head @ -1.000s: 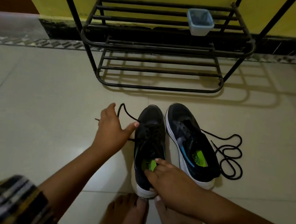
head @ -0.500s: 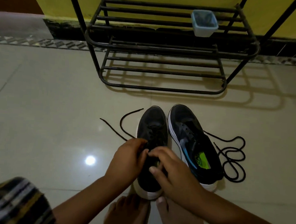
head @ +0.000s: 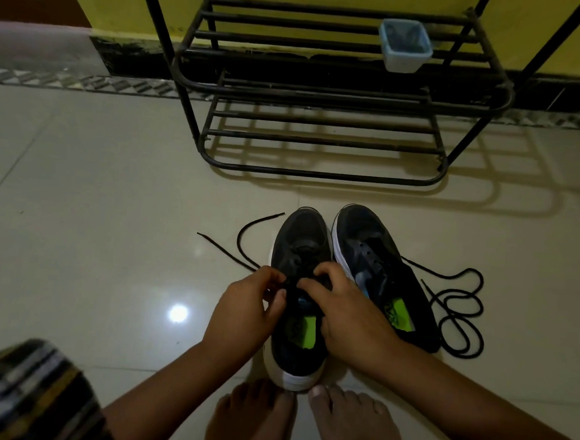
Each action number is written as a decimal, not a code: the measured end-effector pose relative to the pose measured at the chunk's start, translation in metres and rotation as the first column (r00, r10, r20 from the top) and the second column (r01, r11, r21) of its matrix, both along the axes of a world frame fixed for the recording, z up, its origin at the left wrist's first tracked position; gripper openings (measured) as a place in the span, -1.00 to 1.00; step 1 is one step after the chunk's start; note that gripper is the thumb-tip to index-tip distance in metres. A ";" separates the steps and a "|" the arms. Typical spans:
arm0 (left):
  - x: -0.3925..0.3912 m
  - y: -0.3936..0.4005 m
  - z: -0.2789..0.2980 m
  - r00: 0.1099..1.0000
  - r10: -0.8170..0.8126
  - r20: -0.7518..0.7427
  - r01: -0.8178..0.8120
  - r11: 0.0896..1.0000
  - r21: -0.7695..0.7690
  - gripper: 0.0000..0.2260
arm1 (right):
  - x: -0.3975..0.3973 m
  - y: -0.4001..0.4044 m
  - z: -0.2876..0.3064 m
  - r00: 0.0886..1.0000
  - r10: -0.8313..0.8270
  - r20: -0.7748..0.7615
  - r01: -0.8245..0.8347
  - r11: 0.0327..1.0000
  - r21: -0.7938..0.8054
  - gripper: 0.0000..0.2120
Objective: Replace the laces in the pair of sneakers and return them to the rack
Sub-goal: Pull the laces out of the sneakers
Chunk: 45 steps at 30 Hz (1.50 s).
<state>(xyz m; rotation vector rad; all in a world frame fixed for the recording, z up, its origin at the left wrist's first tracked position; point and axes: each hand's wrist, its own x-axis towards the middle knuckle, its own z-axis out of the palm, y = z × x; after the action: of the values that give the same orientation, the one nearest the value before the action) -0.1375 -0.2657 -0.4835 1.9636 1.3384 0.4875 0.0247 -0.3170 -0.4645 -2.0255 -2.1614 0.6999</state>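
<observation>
Two dark sneakers with white soles stand side by side on the floor, toes toward the rack. Both hands work on the left sneaker (head: 303,234): my left hand (head: 245,306) and my right hand (head: 347,309) pinch its black lace over the eyelets, fingertips nearly meeting. That lace's free ends (head: 246,237) trail on the tiles to the left. The right sneaker (head: 375,256) has bare eyelets, and a loose black lace (head: 460,310) lies coiled beside it on the right. The black metal shoe rack (head: 321,139) stands just beyond.
A small pale blue tub (head: 405,49) sits on the rack's upper shelf at the right. My bare feet (head: 302,423) touch the heel of the left sneaker. A striped cloth (head: 26,390) fills the lower left corner. Glossy tiles surround the shoes.
My left hand let go of the lace end out at the left and came in to the shoe. Both hands then slid forward along the lacing, from the tongue opening toward the eyelets.
</observation>
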 end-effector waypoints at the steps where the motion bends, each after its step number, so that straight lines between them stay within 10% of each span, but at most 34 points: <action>1: 0.000 -0.002 -0.002 1.000 -0.007 -0.001 0.007 1.000 0.030 -0.86 | 0.000 -0.001 0.000 1.000 0.005 -0.008 -0.005 1.000 0.000 -0.35; 15: -0.003 -0.006 -0.015 0.994 0.082 0.066 -0.087 0.993 0.076 -0.90 | -0.003 -0.027 -0.024 0.990 0.135 -0.050 -0.108 0.925 0.365 -0.81; 20: -0.002 -0.007 -0.016 0.991 0.091 0.099 -0.094 0.995 0.025 -0.90 | 0.011 -0.029 -0.013 0.950 0.072 -0.305 0.039 0.939 0.342 -0.88; 28: -0.001 -0.007 -0.011 0.988 0.094 0.121 -0.095 0.995 0.005 -0.88 | 0.037 -0.001 0.026 0.407 -0.169 -0.898 0.571 0.814 0.106 -0.68; 32: 0.002 -0.005 -0.008 0.989 0.080 0.123 -0.079 0.997 -0.012 -0.88 | 0.033 0.002 0.028 0.323 -0.167 -0.931 0.562 0.826 0.047 -0.65; 38: 0.000 -0.004 -0.009 0.989 0.086 0.121 -0.081 0.996 -0.047 -0.91 | 0.022 -0.005 0.023 0.476 -0.132 -0.869 0.305 0.952 0.023 -0.62; 42: 0.000 -0.001 -0.012 0.991 0.084 0.103 -0.077 0.994 -0.073 -0.94 | 0.014 -0.025 0.011 0.743 -0.196 -0.640 0.078 0.975 -0.208 -0.66; 45: -0.001 0.000 -0.012 0.990 0.092 0.103 -0.084 0.993 -0.080 -0.94 | 0.017 -0.018 0.027 0.688 -0.095 -0.719 0.058 0.995 -0.076 -0.58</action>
<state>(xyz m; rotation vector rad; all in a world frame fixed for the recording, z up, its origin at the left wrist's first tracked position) -0.1381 -0.2659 -0.4956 1.7977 1.3602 0.5677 0.0414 -0.3346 -0.4380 -1.4496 -1.5770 1.2810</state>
